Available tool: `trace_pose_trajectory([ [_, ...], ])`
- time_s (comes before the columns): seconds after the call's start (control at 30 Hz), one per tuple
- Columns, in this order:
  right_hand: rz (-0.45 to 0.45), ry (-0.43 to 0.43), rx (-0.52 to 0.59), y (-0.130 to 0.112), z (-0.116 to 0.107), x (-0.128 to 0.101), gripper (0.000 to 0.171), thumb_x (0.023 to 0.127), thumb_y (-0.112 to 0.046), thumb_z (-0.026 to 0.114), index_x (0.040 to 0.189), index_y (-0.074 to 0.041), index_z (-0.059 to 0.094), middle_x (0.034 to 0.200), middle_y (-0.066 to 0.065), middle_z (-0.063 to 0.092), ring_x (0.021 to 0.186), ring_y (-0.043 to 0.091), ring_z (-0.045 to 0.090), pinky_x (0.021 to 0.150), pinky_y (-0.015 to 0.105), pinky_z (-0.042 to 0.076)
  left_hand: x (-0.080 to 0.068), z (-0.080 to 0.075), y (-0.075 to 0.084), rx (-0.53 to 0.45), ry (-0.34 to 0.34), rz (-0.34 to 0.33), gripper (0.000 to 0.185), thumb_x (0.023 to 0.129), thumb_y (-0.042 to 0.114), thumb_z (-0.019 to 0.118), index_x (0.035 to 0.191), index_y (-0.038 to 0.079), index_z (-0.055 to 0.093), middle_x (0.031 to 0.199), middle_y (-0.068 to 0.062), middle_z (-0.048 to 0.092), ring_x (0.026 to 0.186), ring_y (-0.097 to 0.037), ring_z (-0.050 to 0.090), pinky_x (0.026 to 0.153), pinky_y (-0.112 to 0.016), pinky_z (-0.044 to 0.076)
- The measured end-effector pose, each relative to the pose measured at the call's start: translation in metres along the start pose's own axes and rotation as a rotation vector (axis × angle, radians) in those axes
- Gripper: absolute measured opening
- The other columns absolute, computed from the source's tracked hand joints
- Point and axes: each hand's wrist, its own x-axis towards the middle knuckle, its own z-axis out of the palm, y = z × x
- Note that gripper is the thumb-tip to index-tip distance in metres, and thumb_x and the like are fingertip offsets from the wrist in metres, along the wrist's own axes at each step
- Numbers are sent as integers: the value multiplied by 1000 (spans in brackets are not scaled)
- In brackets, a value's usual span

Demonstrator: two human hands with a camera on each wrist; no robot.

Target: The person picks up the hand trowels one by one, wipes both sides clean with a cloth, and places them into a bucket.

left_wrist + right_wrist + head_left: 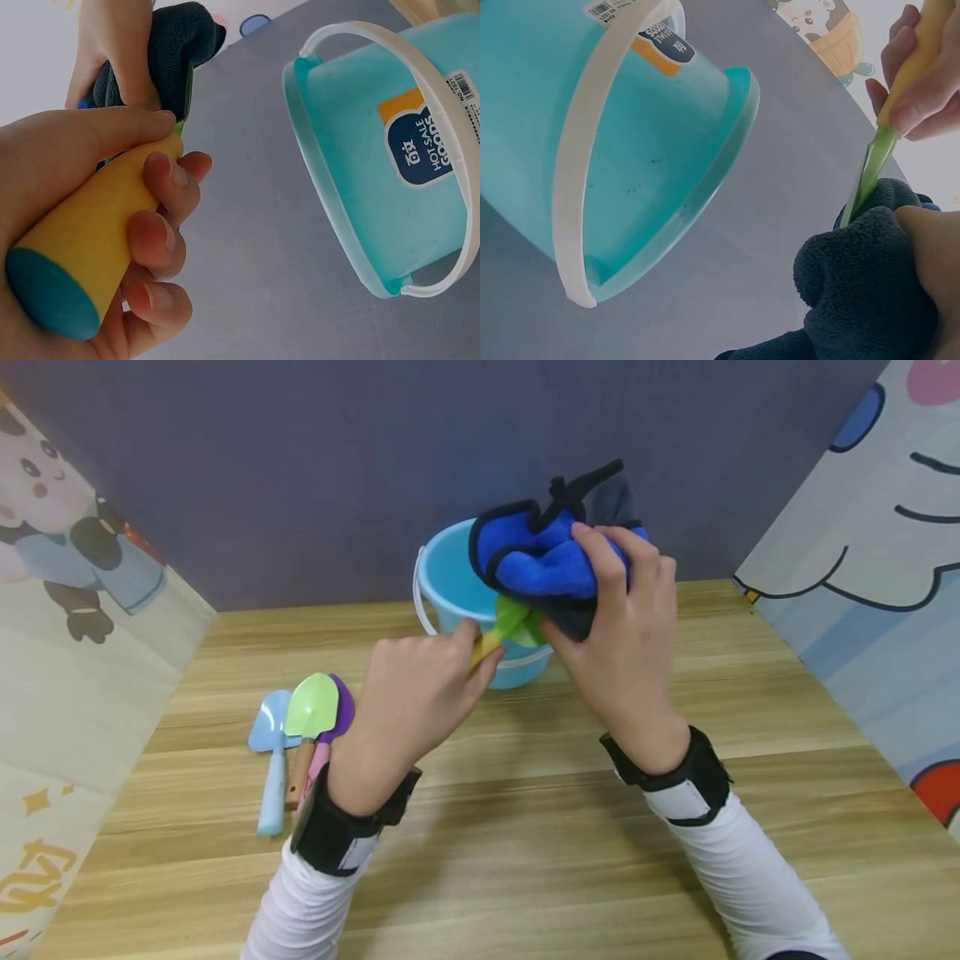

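My left hand (420,693) grips the yellow handle (90,232) of a toy shovel with a green blade (516,617). That handle ends in a teal cap (49,296). My right hand (626,635) holds a blue cloth (536,560) with a dark edge, wrapped over the green blade (870,169) in front of a light blue bucket (450,581). The cloth (862,292) looks dark grey in the right wrist view. The bucket (375,157) has a white handle (581,195) and a label.
Three toy shovels lie on the wooden table (525,827) at the left: light blue (272,752), green (311,714) and purple (339,714). Cartoon panels stand at left (67,610) and right (862,552), a grey wall behind.
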Motion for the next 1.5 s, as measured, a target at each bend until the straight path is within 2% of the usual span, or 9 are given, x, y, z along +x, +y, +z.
trace_pose_trajectory([
  [0.17,9,31,5,0,-2,2,61,89,-25,75,141,-20,44,139,20,52,109,45,51,91,53,41,0,-3,-1,-20,-12,-6,37,98,35,67,76,8,55,55,2,31,41,-16,34,45,-27,16],
  [0.43,36,96,52,-1,-5,6,57,88,-21,72,139,-19,47,137,18,54,118,41,52,100,51,43,0,-3,-1,-77,-8,-37,34,99,35,66,82,7,59,55,3,32,41,-16,36,44,-27,18],
  [0.73,35,163,124,-2,-7,6,52,87,-21,72,135,-18,51,135,17,57,123,37,53,106,48,43,1,-4,0,-127,-20,-77,31,99,34,66,87,7,59,54,2,37,42,-15,38,44,-27,20],
  [1.0,41,210,167,-3,-8,7,51,86,-22,74,132,-17,53,133,18,57,126,33,53,109,46,42,3,-8,0,-132,-31,-102,30,98,34,67,88,6,57,55,1,40,42,-15,39,43,-27,21],
  [1.3,24,167,158,-7,-9,4,53,84,-19,71,134,-18,51,134,18,57,126,35,53,108,47,44,2,-8,-1,-130,-44,-122,30,99,32,66,90,6,55,56,0,43,43,-17,40,43,-28,22],
  [1.5,-9,90,128,-10,-6,0,57,87,-22,75,137,-19,47,139,17,54,123,38,53,103,51,46,2,-8,0,-120,-37,-115,29,99,32,66,88,6,56,56,0,40,42,-17,40,43,-28,21],
])
